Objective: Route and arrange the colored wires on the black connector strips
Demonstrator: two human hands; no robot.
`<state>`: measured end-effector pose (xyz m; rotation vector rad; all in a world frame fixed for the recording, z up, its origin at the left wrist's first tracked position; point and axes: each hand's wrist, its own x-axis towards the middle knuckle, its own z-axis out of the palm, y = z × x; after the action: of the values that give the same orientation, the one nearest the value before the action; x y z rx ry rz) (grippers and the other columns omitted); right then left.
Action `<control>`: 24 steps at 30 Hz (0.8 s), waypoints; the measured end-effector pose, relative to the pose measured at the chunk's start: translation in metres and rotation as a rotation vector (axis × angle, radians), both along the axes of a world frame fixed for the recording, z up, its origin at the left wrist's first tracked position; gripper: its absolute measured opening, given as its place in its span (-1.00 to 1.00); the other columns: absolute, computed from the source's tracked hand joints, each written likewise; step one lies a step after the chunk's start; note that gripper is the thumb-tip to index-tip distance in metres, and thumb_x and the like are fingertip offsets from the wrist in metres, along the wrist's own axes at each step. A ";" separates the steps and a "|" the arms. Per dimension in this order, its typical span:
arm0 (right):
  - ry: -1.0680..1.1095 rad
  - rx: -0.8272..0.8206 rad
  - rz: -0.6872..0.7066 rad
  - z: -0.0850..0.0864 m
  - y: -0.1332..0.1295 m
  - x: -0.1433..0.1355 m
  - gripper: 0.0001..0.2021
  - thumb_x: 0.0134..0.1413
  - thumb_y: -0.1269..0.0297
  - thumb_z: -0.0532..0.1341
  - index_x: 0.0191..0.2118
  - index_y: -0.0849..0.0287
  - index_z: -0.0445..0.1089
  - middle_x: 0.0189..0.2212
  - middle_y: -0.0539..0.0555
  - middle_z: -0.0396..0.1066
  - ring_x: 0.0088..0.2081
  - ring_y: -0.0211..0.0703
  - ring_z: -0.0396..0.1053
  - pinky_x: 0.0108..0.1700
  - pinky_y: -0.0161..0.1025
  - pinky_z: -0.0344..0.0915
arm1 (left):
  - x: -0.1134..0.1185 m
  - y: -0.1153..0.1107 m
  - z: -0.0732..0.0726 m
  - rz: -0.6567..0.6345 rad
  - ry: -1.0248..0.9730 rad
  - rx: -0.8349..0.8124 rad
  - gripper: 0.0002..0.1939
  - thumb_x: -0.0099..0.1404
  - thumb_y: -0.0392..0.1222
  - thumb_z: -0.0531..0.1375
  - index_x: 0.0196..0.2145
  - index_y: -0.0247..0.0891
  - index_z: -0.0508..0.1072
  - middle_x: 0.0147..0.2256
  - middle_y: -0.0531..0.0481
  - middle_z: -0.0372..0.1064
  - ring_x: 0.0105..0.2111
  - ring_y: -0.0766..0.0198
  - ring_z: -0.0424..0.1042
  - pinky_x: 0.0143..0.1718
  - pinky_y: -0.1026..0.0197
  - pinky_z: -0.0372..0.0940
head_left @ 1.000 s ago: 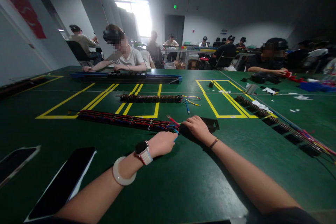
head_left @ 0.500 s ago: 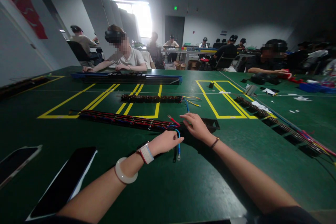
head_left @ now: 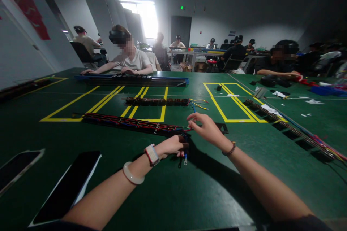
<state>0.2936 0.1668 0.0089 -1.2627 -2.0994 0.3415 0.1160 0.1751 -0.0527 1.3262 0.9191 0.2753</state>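
A long black tray of red and blue wires (head_left: 130,123) lies across the green table. At its right end my left hand (head_left: 175,145) is closed over the blue cable (head_left: 185,157), whose metal lug pokes out below the fingers beside a black lug. Just above and to the right, my right hand (head_left: 202,124) hovers with bent, parted fingers near the wire ends, holding nothing visible. A shorter wired strip (head_left: 158,101) with yellow and blue leads lies behind. The red cable's end is hidden around my right fingertips.
Two phones (head_left: 67,186) (head_left: 18,168) lie at the left front. Another wired strip (head_left: 287,126) runs along the right. Across the table, a person leans over a blue-edged rail (head_left: 132,80); another person sits at the right. Paper scraps (head_left: 271,110) lie near the right strip.
My left fingers have closed over the blue cable, covering most of it. The red cable's lug, seen standing up before, is no longer visible. My right hand has risen slightly and moved right.
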 end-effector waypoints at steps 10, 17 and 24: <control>-0.507 -0.265 0.093 -0.024 0.029 0.055 -0.44 -0.07 0.29 0.31 0.12 0.11 0.28 0.07 0.16 0.30 0.18 0.14 0.10 0.17 0.15 0.01 | 0.003 -0.005 0.004 0.096 -0.294 -0.363 -0.88 0.32 -0.28 0.08 -0.37 -0.38 0.27 -0.36 -0.11 0.42 -0.51 0.49 0.31 -0.46 0.41 0.15; -0.656 -0.164 0.028 -0.033 0.026 0.043 -0.67 -0.09 0.32 0.30 -0.12 0.15 0.45 -0.18 0.16 0.44 -0.02 0.07 0.30 0.17 0.21 -0.12 | 0.007 -0.006 -0.002 0.135 -0.305 -0.391 -0.87 0.31 -0.28 0.11 -0.28 -0.43 0.39 -0.40 -0.06 0.37 -0.51 0.47 0.27 -0.47 0.41 0.15; -0.617 -0.225 0.028 -0.024 0.018 0.034 -0.80 -0.08 0.41 0.24 -0.24 0.19 0.46 -0.31 0.11 0.47 -0.21 -0.08 0.39 -0.13 -0.23 0.20 | 0.012 -0.012 0.003 0.148 -0.374 -0.428 -0.86 0.34 -0.32 0.06 -0.38 -0.38 0.34 -0.41 -0.03 0.32 -0.47 0.47 0.26 -0.41 0.39 0.16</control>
<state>0.3273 0.1843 -0.0147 -1.6245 -2.6511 0.2200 0.1283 0.1629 -0.0500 0.7798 0.7071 0.4008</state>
